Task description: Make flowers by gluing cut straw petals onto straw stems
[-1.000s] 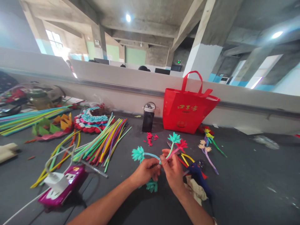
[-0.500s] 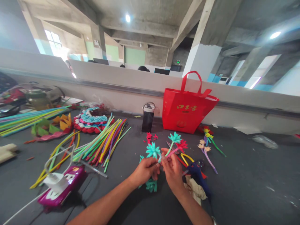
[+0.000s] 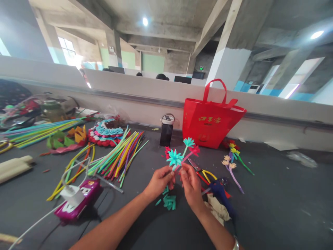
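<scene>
Hiding behind curled fingers the lower stems of three small, soft-looking, spiky-petalled flowers, raised above the dark matte tabletop point(image 3: 281, 201): a bright turquoise near flower point(image 3: 174, 158), a turquoise-green far flower point(image 3: 189, 142) and a crimson flower point(image 3: 194, 150). Pinching thumb and fingers of the left hand point(image 3: 159, 183) together just under the near flower; clamping thumb and fingers of the right hand point(image 3: 191, 182) on a thin pale-green stem point(image 3: 185, 151) and a thin pink stem point(image 3: 186, 157). Cannot make out the exact contact beneath the left fingertips, nor the meeting point of the stems between the hands. Partly covering, too, a loose heap of short teal clippings point(image 3: 169, 202) below the left fingers, and some crimson scraps point(image 3: 167, 150) behind the near flower. Cut off at the lower edge: both forearms and part of a pale wristband point(image 3: 236, 243) on the right. Blurred beside the right forearm: a crumpled dark-blue fabric-like thing point(image 3: 221, 196). Spreading narrow pointed petals like a star on the near flower; standing highest on the far flower; leaning rightward on the crimson flower, hard to separate from the red handled bag point(image 3: 208, 121) behind.
</scene>
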The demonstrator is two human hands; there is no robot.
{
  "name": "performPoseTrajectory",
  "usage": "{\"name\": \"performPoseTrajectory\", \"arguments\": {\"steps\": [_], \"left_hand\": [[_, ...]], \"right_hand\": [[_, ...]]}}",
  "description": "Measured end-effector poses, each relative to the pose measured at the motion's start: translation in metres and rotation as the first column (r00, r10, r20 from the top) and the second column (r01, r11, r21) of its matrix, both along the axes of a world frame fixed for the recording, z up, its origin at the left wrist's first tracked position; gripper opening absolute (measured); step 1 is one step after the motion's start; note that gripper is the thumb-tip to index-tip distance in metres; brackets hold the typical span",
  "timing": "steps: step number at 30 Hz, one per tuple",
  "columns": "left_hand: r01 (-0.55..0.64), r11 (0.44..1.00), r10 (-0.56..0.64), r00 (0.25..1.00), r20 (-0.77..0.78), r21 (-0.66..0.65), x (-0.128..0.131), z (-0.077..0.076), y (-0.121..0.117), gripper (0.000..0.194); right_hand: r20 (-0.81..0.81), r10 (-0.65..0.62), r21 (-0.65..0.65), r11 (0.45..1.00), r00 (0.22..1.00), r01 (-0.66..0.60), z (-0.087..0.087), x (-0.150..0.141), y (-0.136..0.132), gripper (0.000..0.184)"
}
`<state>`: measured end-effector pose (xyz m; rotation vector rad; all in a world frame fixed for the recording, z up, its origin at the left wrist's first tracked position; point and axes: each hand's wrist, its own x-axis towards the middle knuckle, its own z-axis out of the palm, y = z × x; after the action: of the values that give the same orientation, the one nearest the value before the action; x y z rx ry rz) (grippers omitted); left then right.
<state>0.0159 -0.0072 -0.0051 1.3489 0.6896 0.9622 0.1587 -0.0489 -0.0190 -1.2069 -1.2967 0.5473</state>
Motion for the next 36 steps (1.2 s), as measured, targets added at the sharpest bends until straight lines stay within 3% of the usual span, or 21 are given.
{"name": "performPoseTrajectory", "arguments": {"steps": [11, 16, 22, 25, 29, 33, 36], "left_hand": [[-0.227, 0.974, 0.226, 0.973, -0.051, 0.002, -0.007, 0.018, 0.011, 0.029], [-0.289, 0.957, 0.283, 0.947, -0.153, -0.02, -0.031, 0.024, 0.02, 0.026], [-0.391, 0.919, 0.369, 0.898, -0.241, -0.047, -0.068, 0.016, 0.022, 0.026], [-0.41, 0.909, 0.383, 0.893, -0.236, -0.075, -0.079, 0.016, 0.018, 0.028], [-0.374, 0.919, 0.351, 0.92, -0.172, -0.124, -0.084, 0.028, 0.006, 0.032], [-0.317, 0.936, 0.305, 0.947, -0.097, -0.153, -0.077, 0.046, -0.013, 0.032], [-0.3, 0.936, 0.295, 0.954, -0.058, -0.185, -0.066, 0.057, -0.031, 0.03]], "right_hand": [[0.151, 0.047, 0.011, 0.999, 0.987, -0.049, -0.004, 0.001, 0.006, 0.032], [0.166, 0.046, 0.017, 0.999, 0.985, -0.05, -0.004, 0.001, 0.005, 0.032], [0.167, 0.054, 0.016, 0.998, 0.985, -0.058, -0.006, 0.0, 0.005, 0.031], [0.166, 0.053, 0.011, 0.998, 0.985, -0.056, -0.006, 0.0, 0.006, 0.03], [0.153, 0.054, -0.001, 0.998, 0.987, -0.055, -0.002, 0.001, 0.003, 0.032], [0.111, 0.126, -0.002, 0.992, 0.986, -0.126, 0.009, -0.007, -0.007, 0.049], [-0.049, 0.296, -0.045, 0.953, 0.954, -0.298, 0.021, -0.025, -0.02, 0.074]]}}
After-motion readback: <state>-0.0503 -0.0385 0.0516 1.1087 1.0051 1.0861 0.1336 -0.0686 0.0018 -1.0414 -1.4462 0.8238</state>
